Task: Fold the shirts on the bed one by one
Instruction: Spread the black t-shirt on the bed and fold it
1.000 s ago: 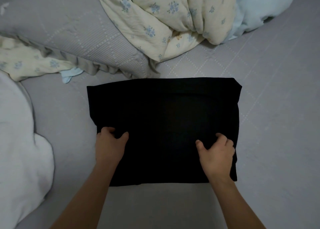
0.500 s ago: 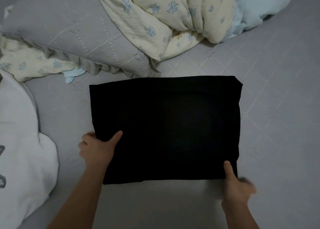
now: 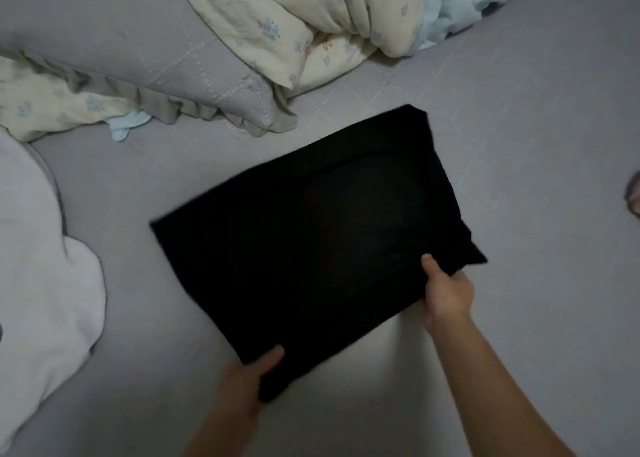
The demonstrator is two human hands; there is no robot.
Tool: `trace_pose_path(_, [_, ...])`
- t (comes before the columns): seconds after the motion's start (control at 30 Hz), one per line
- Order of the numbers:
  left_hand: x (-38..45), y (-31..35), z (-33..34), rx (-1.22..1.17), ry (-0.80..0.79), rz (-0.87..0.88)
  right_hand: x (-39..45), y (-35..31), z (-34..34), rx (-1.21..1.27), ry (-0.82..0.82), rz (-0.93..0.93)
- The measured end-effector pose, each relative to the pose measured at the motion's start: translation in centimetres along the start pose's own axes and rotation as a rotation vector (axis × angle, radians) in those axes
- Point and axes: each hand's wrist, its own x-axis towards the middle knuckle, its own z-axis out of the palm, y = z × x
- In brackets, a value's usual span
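One folded black shirt (image 3: 311, 242) lay on the grey bed (image 3: 519, 127), a rectangle turned askew, its long axis running from near left to far right. Two hands held it: the left hand (image 3: 242, 380) pinched the near corner, thumb on top, and the right hand (image 3: 446, 290) pinched the right edge likewise. One grey pillow (image 3: 138, 51), one floral quilt (image 3: 311, 16) and one white garment (image 3: 38, 283) lay beyond and to the left.

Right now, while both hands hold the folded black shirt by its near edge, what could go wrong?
1. The left hand and right hand grip only the near edge of the black shirt, so its far layers may slip open.
2. Moved leftward, it could snag the white garment.
3. Pushed farther, it may bump the grey pillow.
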Motion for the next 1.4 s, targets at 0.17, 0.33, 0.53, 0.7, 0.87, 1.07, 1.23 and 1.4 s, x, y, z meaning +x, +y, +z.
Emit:
trace_pose_path(0.17, [-1.4, -10.5, 8.3, -0.321, -0.292, -0.429, 2.3, 0.3, -4.7, 0.022, -0.115, -0.015])
trace_pose_path(0.33, [-3.7, -14.2, 9.8, 0.139, -0.232, -0.484, -2.7, 6.6, -11.2, -0.046, -0.280, 0.145])
trace_pose_path(0.53, [-2.6, -7.0, 1.0, 1.201, -0.175, -0.148, -10.2, 14.6, -13.7, -0.115, -0.442, 0.404])
trace_pose_path(0.7, [-1.3, 3.7, -2.1, 1.033, 0.286, 0.640, -12.4, 17.9, -12.4, -0.200, -0.313, 0.424])
trace_pose_path(0.87, [1.9, 6.6, -1.8, 0.831, 0.146, 0.541, -13.0, 17.2, -13.2, -0.058, -0.251, 0.438])
trace_pose_path(1.07, [1.4, 0.3, -4.4, 0.627, -0.164, 0.306, -13.0, 16.7, -15.6, -0.001, -0.122, 0.411])
trace_pose_path(1.23, [0.8, -3.6, -6.9, 0.410, -0.209, 0.135, -12.8, 18.0, -17.6, 0.044, -0.149, 0.481])
trace_pose_path(1.4, [-0.4, -5.2, -7.3, 0.375, -0.170, 0.083, -13.4, 18.7, -18.5, 0.081, -0.163, 0.550])
